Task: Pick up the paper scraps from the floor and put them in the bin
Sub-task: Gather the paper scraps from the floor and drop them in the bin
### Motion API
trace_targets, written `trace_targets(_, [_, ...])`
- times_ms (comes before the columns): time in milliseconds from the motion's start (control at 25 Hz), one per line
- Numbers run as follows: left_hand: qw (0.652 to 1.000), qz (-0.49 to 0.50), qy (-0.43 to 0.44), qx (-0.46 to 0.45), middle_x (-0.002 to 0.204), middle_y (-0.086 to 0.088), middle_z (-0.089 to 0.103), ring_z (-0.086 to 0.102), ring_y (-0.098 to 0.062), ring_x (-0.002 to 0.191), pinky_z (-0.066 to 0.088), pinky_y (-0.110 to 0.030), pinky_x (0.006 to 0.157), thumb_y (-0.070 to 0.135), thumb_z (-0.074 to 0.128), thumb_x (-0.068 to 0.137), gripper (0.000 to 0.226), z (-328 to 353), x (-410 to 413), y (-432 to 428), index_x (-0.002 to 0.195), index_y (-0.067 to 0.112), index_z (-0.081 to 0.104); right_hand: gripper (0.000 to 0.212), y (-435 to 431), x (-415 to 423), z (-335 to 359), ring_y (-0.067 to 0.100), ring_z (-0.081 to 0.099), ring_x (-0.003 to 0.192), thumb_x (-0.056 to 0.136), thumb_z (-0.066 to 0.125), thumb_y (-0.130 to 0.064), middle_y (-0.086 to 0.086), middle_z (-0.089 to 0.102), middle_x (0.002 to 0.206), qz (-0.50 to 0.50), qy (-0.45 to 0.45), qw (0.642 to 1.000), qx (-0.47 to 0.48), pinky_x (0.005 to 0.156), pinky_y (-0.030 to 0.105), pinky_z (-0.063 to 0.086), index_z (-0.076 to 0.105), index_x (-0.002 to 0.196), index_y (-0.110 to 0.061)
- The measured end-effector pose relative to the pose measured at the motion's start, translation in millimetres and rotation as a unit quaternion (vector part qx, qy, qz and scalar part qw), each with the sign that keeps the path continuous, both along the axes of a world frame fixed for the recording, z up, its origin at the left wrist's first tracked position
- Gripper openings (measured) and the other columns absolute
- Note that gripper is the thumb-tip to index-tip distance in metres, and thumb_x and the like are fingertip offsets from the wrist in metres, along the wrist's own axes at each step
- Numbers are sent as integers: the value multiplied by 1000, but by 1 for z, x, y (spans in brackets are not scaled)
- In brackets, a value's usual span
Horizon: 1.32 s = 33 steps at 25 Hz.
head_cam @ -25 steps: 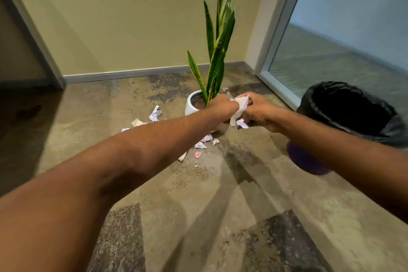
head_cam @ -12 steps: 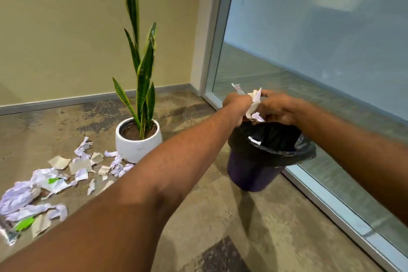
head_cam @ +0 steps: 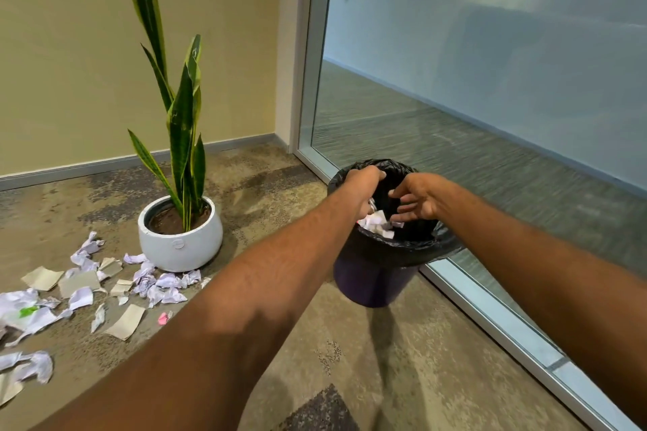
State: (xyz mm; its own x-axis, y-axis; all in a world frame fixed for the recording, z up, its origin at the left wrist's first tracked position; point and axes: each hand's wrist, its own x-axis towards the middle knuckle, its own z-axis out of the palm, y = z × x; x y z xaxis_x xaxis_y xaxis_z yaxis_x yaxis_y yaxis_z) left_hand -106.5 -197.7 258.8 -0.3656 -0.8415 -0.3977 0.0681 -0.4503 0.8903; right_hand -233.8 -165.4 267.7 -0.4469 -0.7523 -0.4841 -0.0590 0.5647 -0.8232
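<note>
Stands over a round dark-purple plastic bin lined with a crinkled black plastic bag, right beside the metal-framed frosted glass partition. Holds both bare hands above the bin's mouth, near each other but apart. Spreads the right hand with fingers parted and loosely bent, gripping nothing. Bends the left hand downward at the knuckles, fingertips hidden behind it, so cannot tell whether pinching a scrap or released. Looks down on a small heap of crumpled white paper scraps inside the bin, just beneath both hands, against the black liner. Sees many more torn white and pale-lilac paper pieces strewn over the mottled brown carpet floor at the left, some touching the base of a round white ceramic pot holding a tall green snake plant with yellow-edged leaves. Finds among them several flat beige card pieces, one small pink scrap, and a crumpled white sheet with a green mark near the left edge. Places the pot left of the bin and apart from it, near the yellow-beige wall.
</note>
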Motion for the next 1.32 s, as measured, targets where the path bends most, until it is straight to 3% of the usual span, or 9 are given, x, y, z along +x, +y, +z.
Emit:
trace_targets(80, [1000,-20,-1,-4,146,-16,51,50,-35,133,46,-50,109,17,61,102,46,0,4,1,145,6,50,42,-1,-2,-1,39,51,132,101,59,4,20,45,133,-10,-1,1000,-24,96,55,58,51,142,0])
trace_targets(160, [999,-25,-1,-20,131,-17,58,58,-39,131,51,-50,110,15,60,103,35,2,13,0,136,4,56,28,-3,2,1,31,59,116,102,59,2,19,52,126,-20,14,999,-46,83,46,64,60,129,-2])
trace_targets(240, [999,-31,17,-39,118,-19,63,68,-36,111,59,-46,101,9,56,105,32,5,26,-1,135,1,59,12,-8,11,3,21,64,88,101,59,2,15,59,106,-24,32,997,-67,58,32,64,65,102,-7])
trace_targets(280, [998,-35,22,-49,113,-19,64,70,-33,99,61,-45,95,7,54,105,33,7,35,-1,136,0,60,17,-11,16,4,18,63,77,100,59,4,13,61,96,-23,38,996,-76,48,27,61,64,93,-10])
trace_targets(360, [996,-40,2,-74,104,-16,67,69,-26,79,62,-40,84,5,52,104,32,11,58,-1,134,2,63,22,-18,34,7,14,61,66,97,58,7,9,63,82,-3,42,995,-94,42,20,56,64,88,-12])
trace_targets(600, [967,-91,-186,-150,83,-8,66,62,-17,62,53,-27,56,5,51,102,17,5,169,-13,108,11,66,23,-38,121,5,17,69,70,93,61,12,10,71,88,104,58,985,-123,57,25,58,71,95,-9])
trace_targets(1000, [931,-13,-351,-101,91,-19,68,64,-24,62,54,-30,58,3,59,100,11,-63,401,-40,104,1,69,20,-52,296,-52,26,66,76,87,70,16,17,71,90,296,84,949,-73,62,35,59,73,102,3])
trace_targets(1200, [896,12,-433,-97,91,-20,67,62,-28,65,56,-36,60,3,62,97,20,-117,468,-45,112,-7,70,22,-66,357,-119,18,55,57,84,74,14,15,62,77,357,100,928,-32,52,27,51,70,97,-3])
trace_targets(1320, [869,-10,-484,-103,86,-18,68,64,-30,73,62,-46,65,1,69,91,23,-151,489,-50,113,-4,73,18,-75,379,-162,24,57,67,81,78,11,15,62,79,395,158,905,-12,58,30,47,72,95,1])
